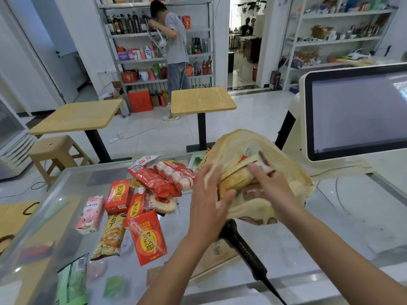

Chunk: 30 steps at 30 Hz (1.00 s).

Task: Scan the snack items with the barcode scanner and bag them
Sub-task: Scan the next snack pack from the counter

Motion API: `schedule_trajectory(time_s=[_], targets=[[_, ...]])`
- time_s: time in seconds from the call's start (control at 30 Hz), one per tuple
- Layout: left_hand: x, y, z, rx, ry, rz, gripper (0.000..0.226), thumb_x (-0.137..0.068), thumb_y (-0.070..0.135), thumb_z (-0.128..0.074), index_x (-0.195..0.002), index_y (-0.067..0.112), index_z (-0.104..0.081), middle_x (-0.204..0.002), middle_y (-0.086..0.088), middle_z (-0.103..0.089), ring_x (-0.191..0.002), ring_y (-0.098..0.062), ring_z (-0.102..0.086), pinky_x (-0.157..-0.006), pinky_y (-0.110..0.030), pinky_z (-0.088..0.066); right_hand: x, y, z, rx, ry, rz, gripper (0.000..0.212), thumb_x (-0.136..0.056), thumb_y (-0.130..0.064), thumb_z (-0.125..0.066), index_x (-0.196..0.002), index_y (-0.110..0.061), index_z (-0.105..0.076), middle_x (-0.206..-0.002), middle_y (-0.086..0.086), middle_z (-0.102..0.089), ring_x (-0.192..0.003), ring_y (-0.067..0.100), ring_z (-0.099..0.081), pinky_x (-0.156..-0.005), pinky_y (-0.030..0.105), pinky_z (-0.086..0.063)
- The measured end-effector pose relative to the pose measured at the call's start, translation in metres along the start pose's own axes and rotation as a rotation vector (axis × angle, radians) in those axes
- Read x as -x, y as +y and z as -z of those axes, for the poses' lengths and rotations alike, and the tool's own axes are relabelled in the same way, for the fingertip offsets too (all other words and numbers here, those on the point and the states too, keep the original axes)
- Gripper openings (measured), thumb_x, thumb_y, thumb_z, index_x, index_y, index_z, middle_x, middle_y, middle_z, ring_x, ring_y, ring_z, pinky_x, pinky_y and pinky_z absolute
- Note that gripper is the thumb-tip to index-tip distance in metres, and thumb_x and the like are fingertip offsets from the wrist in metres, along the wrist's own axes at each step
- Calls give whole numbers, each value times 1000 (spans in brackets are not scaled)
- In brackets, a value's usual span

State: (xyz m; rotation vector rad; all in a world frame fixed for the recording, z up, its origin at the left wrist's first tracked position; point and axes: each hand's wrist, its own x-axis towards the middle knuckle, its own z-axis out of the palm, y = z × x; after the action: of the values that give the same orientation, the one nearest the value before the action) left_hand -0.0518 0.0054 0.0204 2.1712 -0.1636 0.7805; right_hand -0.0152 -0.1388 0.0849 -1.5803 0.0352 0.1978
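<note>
My left hand [209, 194] rests against the near left edge of the bag [286, 159], fingers spread and pressed on the plastic at its mouth; blur hides whether they pinch the film. My right hand [267, 183] reaches into the bag mouth, fingers curled over a yellow packet [237, 179] that lies half inside the opening; it appears to grip the packet, though motion blur softens the fingertips. The bag, thin yellowish plastic, stands on the glass counter [352, 205] just left of the screen [356, 113], with other packets dimly visible through its wall.

The scanner [240, 241], black, lies on the counter beneath my forearms, its head under the bag's near edge and its cable running toward the lower edge.

Unbagged snacks lie in a loose heap on the counter to the left of my hands: a red carton [148, 238] nearest, a peanut pack [110, 236] touching its left side, a pink carton [91, 214] farther left, a second red box [119, 197] behind these, and a red-and-white pack [176, 175] at the far side of the heap, close to the bag. A green pack [72, 282] sits at the lower left, seen through the counter's glass.
</note>
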Motion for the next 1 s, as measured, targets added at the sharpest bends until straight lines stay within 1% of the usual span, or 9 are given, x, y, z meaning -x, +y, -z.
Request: schedule_trajectory(time_s=[0.1,0.23,0.33,0.47,0.63,0.73,0.83,0.9,1.0], targets=[[-31,-22,-7,-129,-61,367,73,-84,65,-46,-143,25,-32,-150,-3,-19,-139,-20,-12,-113,-39,-21,-32,-11,27,139,101,73,15,-93,-28,-61,-99,-15,-67,-82,4,-72,-64,18,-67,-56,27,-57],[-45,-48,-22,-390,-375,485,69,-84,48,-60,-141,19,-34,-132,-7,-48,-121,-28,-43,-94,-39,-41,-64,-2,33,428,9,-16,22,-88,-25,-68,-103,-8,-65,-81,12,-71,-57,19,-66,-59,32,-59],[-51,-52,-22,-244,-211,536,23,-88,16,-56,-110,15,-63,-103,-3,-66,-94,-21,-61,-72,-29,-47,-80,11,17,507,-29,-94,31,-86,-26,-71,-109,-5,-63,-81,12,-71,-58,19,-69,-52,27,-57],[-60,-48,-17,-47,-30,510,13,-85,4,-58,-87,11,-69,-86,1,-65,-80,-12,-57,-61,-9,-36,-101,25,-6,520,-22,-115,40,-86,-32,-71,-115,-8,-57,-88,11,-69,-64,24,-70,-54,32,-58],[-50,-44,-13,15,-73,408,10,-91,12,-57,-87,15,-64,-85,5,-62,-80,-9,-54,-65,-9,-37,-107,33,-19,1280,196,247,60,-86,-53,-61,-123,-12,-38,-118,10,-52,-100,30,-58,-63,33,-40],[-26,-48,-3,-79,-80,286,20,-98,26,-47,-100,16,-64,-99,5,-62,-92,-9,-54,-75,-22,-41,-91,34,-16,1205,296,423,53,-87,-50,-60,-122,-13,-44,-117,6,-47,-100,23,-53,-60,30,-39],[11,-55,20,-406,178,182,19,-93,17,-56,-110,11,-63,-112,-4,-59,-105,-18,-51,-86,-34,-48,-39,49,1,876,283,785,27,-94,-40,-54,-93,-12,-55,-83,-6,-50,-68,14,-51,-52,23,-34],[37,-62,34,-637,302,295,39,-82,22,-68,-118,8,-59,-121,-14,-53,-112,-29,-46,-90,-45,-47,4,69,12,904,188,924,42,-98,-45,-39,-73,-15,-53,-64,-9,-44,-51,9,-39,-45,17,-27],[70,-74,48,-717,289,600,86,-61,34,-84,-133,6,-44,-133,-23,-39,-116,-41,-36,-92,-56,-42,44,103,17,1242,-12,592,42,-94,-61,-30,-81,-27,-52,-71,-11,-46,-57,3,-42,-47,17,-30]])
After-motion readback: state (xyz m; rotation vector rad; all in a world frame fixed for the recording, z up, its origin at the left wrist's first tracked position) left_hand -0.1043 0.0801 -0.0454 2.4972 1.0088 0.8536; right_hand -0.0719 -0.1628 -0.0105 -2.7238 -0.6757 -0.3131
